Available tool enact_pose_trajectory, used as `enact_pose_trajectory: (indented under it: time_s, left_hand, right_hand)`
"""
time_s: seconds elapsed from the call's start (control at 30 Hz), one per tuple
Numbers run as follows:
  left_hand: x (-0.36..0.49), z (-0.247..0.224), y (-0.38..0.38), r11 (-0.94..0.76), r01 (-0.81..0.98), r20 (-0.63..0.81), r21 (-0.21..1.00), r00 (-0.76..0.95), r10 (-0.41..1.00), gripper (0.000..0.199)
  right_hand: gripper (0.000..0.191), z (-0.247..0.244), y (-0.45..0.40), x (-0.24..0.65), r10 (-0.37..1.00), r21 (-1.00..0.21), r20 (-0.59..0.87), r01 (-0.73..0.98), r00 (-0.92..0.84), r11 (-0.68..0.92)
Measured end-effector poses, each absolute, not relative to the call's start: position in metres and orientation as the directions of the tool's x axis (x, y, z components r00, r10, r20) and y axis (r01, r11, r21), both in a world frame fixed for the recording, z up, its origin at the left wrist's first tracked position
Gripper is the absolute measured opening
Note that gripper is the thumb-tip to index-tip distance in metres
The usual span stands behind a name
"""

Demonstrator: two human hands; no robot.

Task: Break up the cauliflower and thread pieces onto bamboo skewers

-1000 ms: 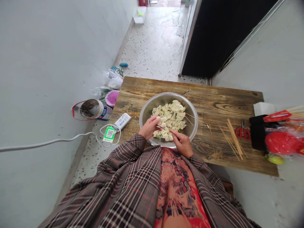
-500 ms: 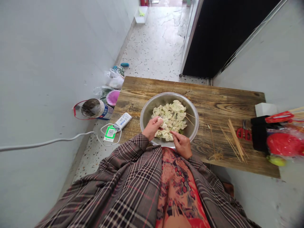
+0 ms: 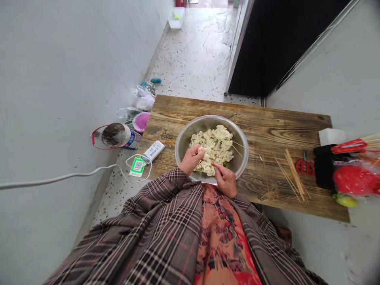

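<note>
Evidently held low over the steel bowl (image 3: 241,159), perhaps to let loose crumbs fall back among the cauliflower (image 3: 218,136). Pinching a pale cauliflower piece (image 3: 205,153) between thumb and fingers of the left hand (image 3: 190,160), with the grip closed around its left part and the rest left bare toward the right hand (image 3: 227,180), probably for easy access from that side. Pressed together at the thumb and fingertips in the right hand's grip, also above the bowl; cannot tell, at this angle, about any thin stick in between. As for the bowl, set at the near edge of the wooden desk (image 3: 267,118), right against the body, likely for a short reach with both forearms brought inward. Note the thin sticks (image 3: 237,144) slanting from the heap toward the bowl's right side, apparently propped there by the curve. Note also the loose skewers (image 3: 292,174) lying lengthwise on the desk, well to the right, seemingly laid out on that side for the right hand. Placed just past them, scissors (image 3: 304,167) beside a black container (image 3: 323,168), maybe for keeping small tools together.
</note>
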State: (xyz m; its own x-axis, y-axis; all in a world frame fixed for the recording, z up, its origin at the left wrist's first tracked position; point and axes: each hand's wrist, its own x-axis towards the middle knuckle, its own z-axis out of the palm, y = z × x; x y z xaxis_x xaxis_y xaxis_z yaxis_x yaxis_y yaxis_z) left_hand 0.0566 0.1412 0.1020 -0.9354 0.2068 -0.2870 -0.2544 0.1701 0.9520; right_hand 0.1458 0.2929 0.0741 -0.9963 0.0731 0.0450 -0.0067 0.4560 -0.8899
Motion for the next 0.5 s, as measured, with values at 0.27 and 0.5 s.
enact_pose_trajectory:
  time_s: [0.27,0.5]
  left_hand:
    - [0.057,0.101,0.141,0.146,-0.291,-0.316,0.945,-0.929,0.192,0.022]
    - [0.070,0.100,0.150,0.178,-0.275,-0.318,0.945,-0.900,0.297,0.023]
  right_hand:
    - [0.031,0.075,0.289,0.142,0.075,-0.895,0.025,0.010,-0.997,0.445]
    - [0.033,0.081,0.288,0.129,0.060,-0.872,0.022,0.010,-0.998,0.489]
